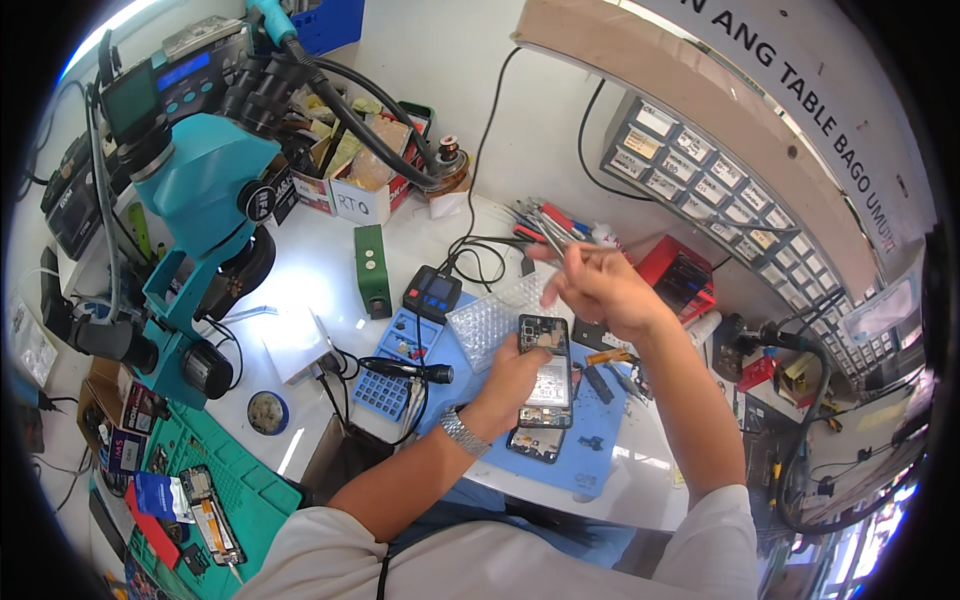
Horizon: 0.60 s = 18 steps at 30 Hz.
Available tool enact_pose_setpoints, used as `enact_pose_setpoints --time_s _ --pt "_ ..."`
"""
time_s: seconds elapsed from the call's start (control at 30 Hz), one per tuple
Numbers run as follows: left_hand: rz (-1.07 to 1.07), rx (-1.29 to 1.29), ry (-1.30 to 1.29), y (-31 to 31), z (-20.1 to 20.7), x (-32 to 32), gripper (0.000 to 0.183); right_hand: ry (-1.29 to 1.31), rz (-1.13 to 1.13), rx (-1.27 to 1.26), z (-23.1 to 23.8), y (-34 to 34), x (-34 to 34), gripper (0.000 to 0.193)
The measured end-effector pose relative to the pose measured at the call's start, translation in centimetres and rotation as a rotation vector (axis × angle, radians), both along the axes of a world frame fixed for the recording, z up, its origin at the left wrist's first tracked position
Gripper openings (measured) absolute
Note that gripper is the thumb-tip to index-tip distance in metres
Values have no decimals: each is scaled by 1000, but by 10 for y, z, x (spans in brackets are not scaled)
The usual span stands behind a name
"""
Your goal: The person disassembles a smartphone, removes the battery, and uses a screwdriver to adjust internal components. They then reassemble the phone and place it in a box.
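Note:
My left hand [507, 388], with a metal-banded watch on its wrist, is closed around an opened smartphone [546, 395]. The phone's circuit board shows at the top and its battery below. Under its lower end lies another phone part [533, 445], on the blue work mat [490, 452]. To the upper right of the phone, my right hand [603, 290] is raised with its fingers partly curled. Slender metal tweezers [556, 238] appear between its fingers, overlapping a cluster of tools behind, so the grip is only partly visible.
A teal microscope [205, 180] stands at left above a green mat [265, 487] bearing another opened phone [210, 515]. Bubble wrap [490, 325] and a small black device [433, 290] lie beyond the phone. A red box [676, 275] sits right, below small labelled drawers [700, 165].

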<state>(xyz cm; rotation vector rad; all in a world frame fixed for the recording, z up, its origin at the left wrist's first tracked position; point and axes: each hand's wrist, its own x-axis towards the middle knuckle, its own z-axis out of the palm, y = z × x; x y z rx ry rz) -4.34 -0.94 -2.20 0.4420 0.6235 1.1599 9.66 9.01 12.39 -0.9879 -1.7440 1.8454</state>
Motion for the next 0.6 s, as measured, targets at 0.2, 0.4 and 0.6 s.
enact_pose_setpoints --time_s 0.2,0.4,0.6 --pt "-28 -26 50 1 0 0 33 222 -690 -136 -52 69 -29 37" --pt "-4 1 24 0 2 -1 33 325 -1026 -226 -100 150 -40 24" --pt "-9 -18 28 0 4 -1 35 105 -795 -276 -87 130 -70 14"
